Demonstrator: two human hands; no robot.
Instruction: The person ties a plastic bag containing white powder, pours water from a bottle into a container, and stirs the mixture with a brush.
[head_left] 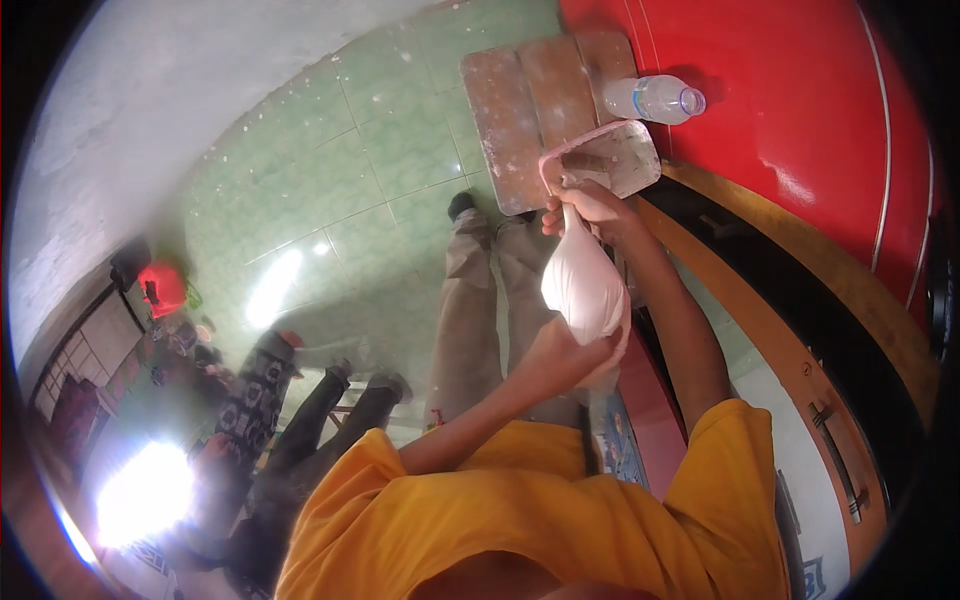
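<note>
A plump white bag hangs in front of me, swollen at the bottom and drawn into a narrow neck at the top. My right hand is closed round that neck, fingers pinched together. Under the bag's lower end, my left hand is wrapped against its side and bears it. Just beyond my right hand stands a see-through tub with a pink rim, whitish smears on its walls. My right hand and the bag's neck overlap its near edge, so part of its inside is hidden.
A clear plastic bottle lies on the brown low table, beside the tub. A glossy red surface and a wooden drawer front with a metal handle flank my right. At left are other people's legs and a red object.
</note>
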